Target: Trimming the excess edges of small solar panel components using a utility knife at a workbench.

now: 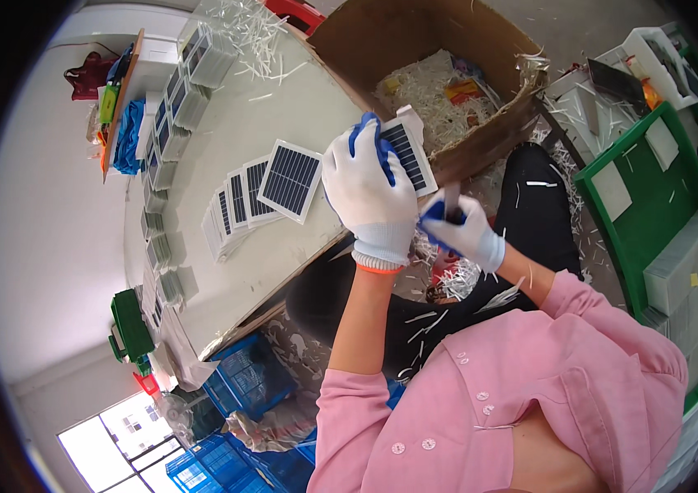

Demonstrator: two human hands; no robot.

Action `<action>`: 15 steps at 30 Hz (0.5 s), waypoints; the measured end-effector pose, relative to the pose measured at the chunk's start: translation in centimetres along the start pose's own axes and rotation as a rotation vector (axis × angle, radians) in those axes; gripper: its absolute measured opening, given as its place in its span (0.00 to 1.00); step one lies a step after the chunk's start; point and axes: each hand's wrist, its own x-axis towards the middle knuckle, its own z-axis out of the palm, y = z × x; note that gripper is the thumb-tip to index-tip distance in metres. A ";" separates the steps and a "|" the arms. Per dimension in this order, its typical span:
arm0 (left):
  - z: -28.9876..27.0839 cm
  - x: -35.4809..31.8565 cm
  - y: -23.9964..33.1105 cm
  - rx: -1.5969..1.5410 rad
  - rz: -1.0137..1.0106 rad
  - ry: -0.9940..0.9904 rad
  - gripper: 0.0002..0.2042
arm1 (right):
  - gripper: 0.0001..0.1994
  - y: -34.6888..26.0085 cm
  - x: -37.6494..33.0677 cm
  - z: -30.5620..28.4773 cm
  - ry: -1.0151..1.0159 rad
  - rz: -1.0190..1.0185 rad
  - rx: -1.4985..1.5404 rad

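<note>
My left hand, in a white glove with blue fingertips, holds a small square solar panel with a white frame and dark striped cells, raised above the table edge. Just below and to the right, my right hand, gloved the same way, grips a small dark tool whose tip sits near the panel's lower edge. A fanned row of similar panels lies on the pale table to the left of my hands.
An open cardboard box with white shredded strips stands beyond my hands. Stacks of panels line the table's far side. A green tray sits at right, blue crates below the table. White scraps litter the floor.
</note>
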 end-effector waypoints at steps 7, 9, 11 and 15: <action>-0.3 -0.3 -0.3 0.023 -0.004 -0.032 0.19 | 0.19 -1.7 4.9 -1.1 -0.038 -0.155 0.077; -0.2 -0.2 0.0 0.019 -0.020 -0.033 0.19 | 0.15 -2.0 7.1 -2.0 -0.102 -0.228 -0.048; -0.2 -0.2 0.0 0.006 -0.032 -0.029 0.18 | 0.11 -3.1 7.6 -2.1 -0.189 -0.256 -0.171; 0.0 -0.2 -0.2 0.008 -0.024 -0.029 0.18 | 0.12 -2.8 4.8 -2.6 -0.448 -0.301 -0.346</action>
